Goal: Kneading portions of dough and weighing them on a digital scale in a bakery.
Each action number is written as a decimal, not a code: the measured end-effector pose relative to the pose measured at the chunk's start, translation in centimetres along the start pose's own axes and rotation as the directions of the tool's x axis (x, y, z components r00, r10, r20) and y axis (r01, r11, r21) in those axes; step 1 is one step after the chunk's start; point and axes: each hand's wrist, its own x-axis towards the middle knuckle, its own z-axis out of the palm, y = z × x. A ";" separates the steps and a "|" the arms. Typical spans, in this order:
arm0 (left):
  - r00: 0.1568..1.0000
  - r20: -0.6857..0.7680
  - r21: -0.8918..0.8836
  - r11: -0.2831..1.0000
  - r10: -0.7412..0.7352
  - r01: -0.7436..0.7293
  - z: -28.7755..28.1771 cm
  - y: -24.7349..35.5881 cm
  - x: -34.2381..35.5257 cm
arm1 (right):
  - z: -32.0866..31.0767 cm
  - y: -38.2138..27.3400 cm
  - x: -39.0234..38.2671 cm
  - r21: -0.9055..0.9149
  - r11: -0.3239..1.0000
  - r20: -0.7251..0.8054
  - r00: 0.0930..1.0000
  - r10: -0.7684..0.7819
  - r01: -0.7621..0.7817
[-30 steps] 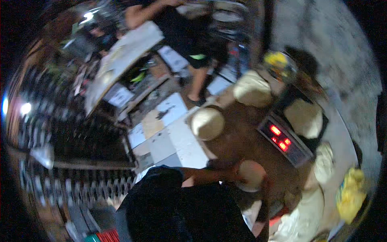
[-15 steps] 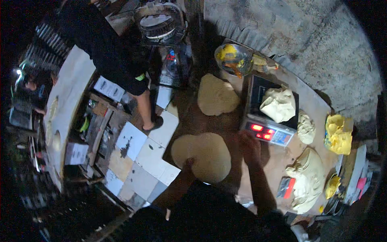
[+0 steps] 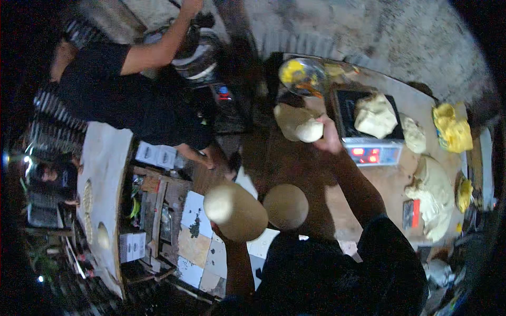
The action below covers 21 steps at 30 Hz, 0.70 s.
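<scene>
A thick, flattened round of dough (image 3: 240,218) rests in my left hand (image 3: 215,228), lifted at the near left edge of the worktable. The dough hides most of those fingers. Beside it on the table lies another dough round (image 3: 285,206). My right hand (image 3: 330,138) reaches forward, its fingers closed on a bright lump of dough (image 3: 310,130) at the edge of a farther flat dough piece (image 3: 289,117). Whether that lump is separate or a raised edge, I cannot tell. Just right of this hand stands a digital scale (image 3: 371,152) carrying a dough lump (image 3: 375,116).
A large dough mass (image 3: 432,197), a smaller lump (image 3: 415,134) and yellow bags (image 3: 452,126) lie to the right. A bowl with yellow stuff (image 3: 301,76) stands at the far end. One person in black (image 3: 105,87) stands at the left table (image 3: 108,158); another person (image 3: 58,181) is beyond it.
My left hand has raised a dough round from the table and shifted left. My right hand has moved forward from beside the scale to the far dough. The person in black has turned and bent.
</scene>
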 end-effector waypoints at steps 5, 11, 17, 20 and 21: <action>0.962 0.128 -0.095 0.962 -0.243 0.255 2.0 -6.6 6.9 | -2.6 -3.7 -18.1 0.011 0.981 -0.238 0.953 -0.188 0.196; 0.877 0.075 -0.040 0.878 -0.474 0.478 6.2 -18.8 11.4 | -13.4 -2.7 -37.5 0.309 0.893 -0.667 0.744 -0.041 0.326; 0.913 0.082 0.545 0.785 -0.399 0.294 -0.8 -28.6 14.9 | -19.9 8.2 -41.2 -0.183 0.961 -0.844 0.468 -0.261 0.206; 0.933 -0.095 0.831 0.488 -0.348 0.267 0.9 -27.7 16.0 | -10.9 4.1 -34.2 0.469 0.803 -0.505 0.858 -0.098 0.368; 0.922 -0.254 0.935 0.171 -0.293 0.311 3.7 -27.7 15.2 | -16.5 9.7 -31.5 0.735 0.598 -0.192 0.944 -0.270 0.320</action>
